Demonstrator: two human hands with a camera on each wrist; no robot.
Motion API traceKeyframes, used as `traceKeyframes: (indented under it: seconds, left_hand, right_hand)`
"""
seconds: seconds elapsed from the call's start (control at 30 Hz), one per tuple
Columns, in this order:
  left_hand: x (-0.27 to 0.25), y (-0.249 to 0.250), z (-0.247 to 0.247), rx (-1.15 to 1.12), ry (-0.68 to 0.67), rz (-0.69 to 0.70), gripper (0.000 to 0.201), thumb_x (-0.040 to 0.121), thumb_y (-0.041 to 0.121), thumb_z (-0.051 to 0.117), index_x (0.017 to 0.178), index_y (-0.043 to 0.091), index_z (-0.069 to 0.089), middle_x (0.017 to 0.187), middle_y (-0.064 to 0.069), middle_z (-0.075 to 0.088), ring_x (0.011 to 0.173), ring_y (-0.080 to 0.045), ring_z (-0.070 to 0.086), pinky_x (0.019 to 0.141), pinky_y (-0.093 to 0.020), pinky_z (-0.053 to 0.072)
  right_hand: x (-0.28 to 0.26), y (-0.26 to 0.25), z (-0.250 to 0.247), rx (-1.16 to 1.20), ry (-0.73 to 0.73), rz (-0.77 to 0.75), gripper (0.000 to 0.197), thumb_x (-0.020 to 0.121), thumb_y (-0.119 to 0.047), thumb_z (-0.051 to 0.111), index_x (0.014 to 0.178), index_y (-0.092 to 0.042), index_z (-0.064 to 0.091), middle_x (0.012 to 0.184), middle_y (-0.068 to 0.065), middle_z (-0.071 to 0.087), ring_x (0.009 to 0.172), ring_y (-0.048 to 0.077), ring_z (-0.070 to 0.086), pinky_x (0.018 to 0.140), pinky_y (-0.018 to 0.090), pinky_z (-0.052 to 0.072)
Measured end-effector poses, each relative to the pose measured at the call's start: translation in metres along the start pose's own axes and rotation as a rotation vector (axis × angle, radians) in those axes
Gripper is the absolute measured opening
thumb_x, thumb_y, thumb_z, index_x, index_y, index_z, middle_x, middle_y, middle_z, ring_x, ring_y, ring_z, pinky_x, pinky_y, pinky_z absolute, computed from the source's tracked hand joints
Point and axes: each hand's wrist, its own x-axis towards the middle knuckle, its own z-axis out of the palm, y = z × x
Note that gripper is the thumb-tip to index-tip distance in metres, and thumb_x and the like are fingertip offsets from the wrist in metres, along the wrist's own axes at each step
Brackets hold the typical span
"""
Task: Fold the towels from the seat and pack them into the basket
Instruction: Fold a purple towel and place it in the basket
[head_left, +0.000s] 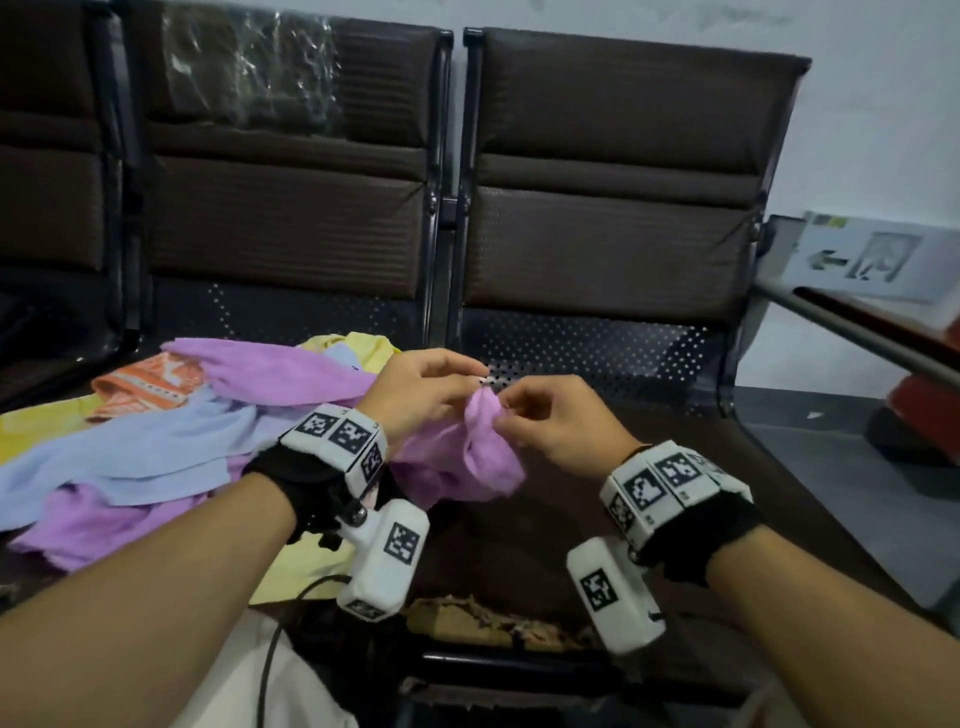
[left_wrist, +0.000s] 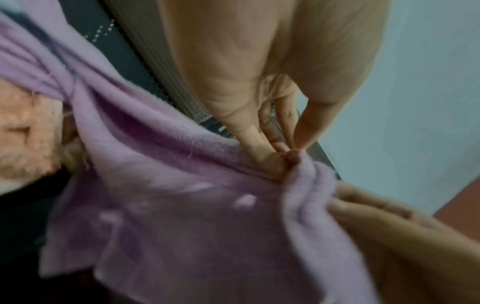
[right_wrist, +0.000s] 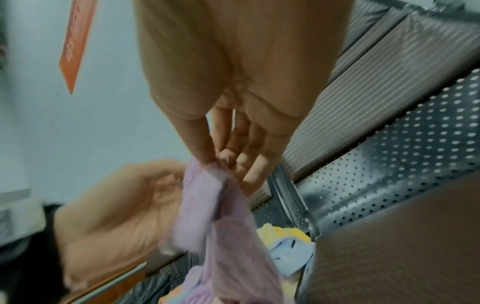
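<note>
Right now both hands, left hand (head_left: 415, 395) and right hand (head_left: 550, 426), each keep a pinching grip on the purple towel (head_left: 467, 457); next they'd probably spread it by its corners.

Loose pile of purple, blue, yellow and orange towels (head_left: 156, 447) is covering the left brown padded seat (head_left: 47, 384), blocking my reach there. Right brown padded seat (head_left: 675, 499) is lying bare beside the pile. Ribbed brown backrests (head_left: 613, 171) are walling off the far side. Slanted grey metal rail (head_left: 852, 332) is crossing the right edge.
</note>
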Motion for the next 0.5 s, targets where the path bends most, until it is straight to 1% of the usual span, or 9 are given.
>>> traceKeyframes:
  seconds: [0.07,0.13,0.17,0.2,0.27,0.3,0.33,0.4,0.5]
  left_hand:
    - [0.006,-0.006,-0.004,0.154,-0.04,0.042,0.022,0.081,-0.008,0.06,0.099,0.003,0.068,0.087,-0.007,0.067,0.078,-0.016,0.063,0.075,-0.023,0.052]
    - [0.009,-0.015,-0.009,0.534,-0.097,0.183,0.028,0.08,-0.006,0.063,0.105,0.003,0.068,0.092,-0.006,0.063,0.08,-0.013,0.059,0.076,-0.018,0.047]
    - [0.01,-0.019,-0.011,0.718,-0.113,0.257,0.028,0.078,-0.004,0.066,0.106,0.005,0.069,0.095,-0.007,0.062,0.084,-0.015,0.057,0.079,-0.019,0.045]
    - [0.012,-0.023,-0.013,0.833,-0.118,0.312,0.027,0.078,-0.001,0.068,0.104,0.005,0.069,0.096,-0.008,0.062,0.087,-0.017,0.056,0.08,-0.02,0.043]
    - [0.016,-0.025,-0.018,0.881,-0.095,0.346,0.018,0.077,0.001,0.069,0.094,0.005,0.069,0.089,-0.005,0.062,0.084,-0.017,0.056,0.073,-0.014,0.04]
    - [0.019,-0.024,-0.022,0.889,-0.071,0.342,0.012,0.077,0.0,0.068,0.087,0.006,0.068,0.082,-0.001,0.061,0.079,-0.017,0.055,0.067,-0.01,0.037]
    - [0.022,-0.023,-0.026,0.901,-0.048,0.332,0.009,0.076,0.0,0.066,0.081,0.008,0.066,0.075,0.002,0.059,0.075,-0.016,0.053,0.063,-0.008,0.035]
    - [0.027,-0.021,-0.034,0.942,-0.028,0.295,0.012,0.077,0.0,0.063,0.071,0.01,0.061,0.065,0.005,0.053,0.069,-0.015,0.049,0.058,-0.012,0.033]
    - [0.027,-0.016,-0.03,0.972,-0.029,0.223,0.016,0.079,0.0,0.057,0.069,0.012,0.059,0.064,0.001,0.053,0.068,-0.016,0.047,0.057,-0.023,0.029]
  right_hand:
    - [0.003,0.007,-0.014,0.049,-0.047,0.016,0.009,0.085,-0.006,0.066,0.088,-0.01,0.073,0.077,0.0,0.07,0.068,0.005,0.062,0.065,0.022,0.05]
    - [0.005,0.013,-0.023,0.096,-0.045,0.036,0.015,0.085,-0.003,0.063,0.084,-0.012,0.073,0.069,-0.007,0.067,0.06,-0.001,0.057,0.059,0.016,0.045]
    - [0.006,0.015,-0.027,0.121,-0.029,0.03,0.018,0.084,-0.001,0.062,0.081,-0.014,0.073,0.065,-0.01,0.066,0.058,-0.002,0.056,0.057,0.014,0.044]
    - [0.008,0.017,-0.03,0.153,-0.007,0.011,0.021,0.083,0.001,0.061,0.078,-0.015,0.073,0.064,-0.01,0.067,0.059,-0.002,0.056,0.057,0.013,0.045]
    - [0.012,0.02,-0.037,0.224,0.054,-0.044,0.026,0.082,0.003,0.061,0.073,-0.018,0.071,0.065,-0.009,0.068,0.062,-0.001,0.058,0.059,0.013,0.046]
    - [0.014,0.023,-0.043,0.255,0.096,-0.062,0.027,0.082,0.004,0.06,0.071,-0.019,0.071,0.065,-0.01,0.068,0.062,-0.001,0.058,0.059,0.013,0.046]
    - [0.016,0.027,-0.05,0.285,0.144,-0.068,0.029,0.082,0.005,0.06,0.07,-0.019,0.07,0.064,-0.01,0.068,0.061,-0.002,0.058,0.059,0.012,0.046]
    - [0.018,0.038,-0.061,0.335,0.242,-0.037,0.031,0.081,0.008,0.058,0.069,-0.018,0.069,0.061,-0.009,0.067,0.057,-0.001,0.057,0.056,0.013,0.046]
    - [0.017,0.051,-0.068,0.283,0.321,0.023,0.036,0.082,0.014,0.05,0.075,-0.018,0.065,0.063,-0.006,0.065,0.05,-0.003,0.053,0.048,0.01,0.042]
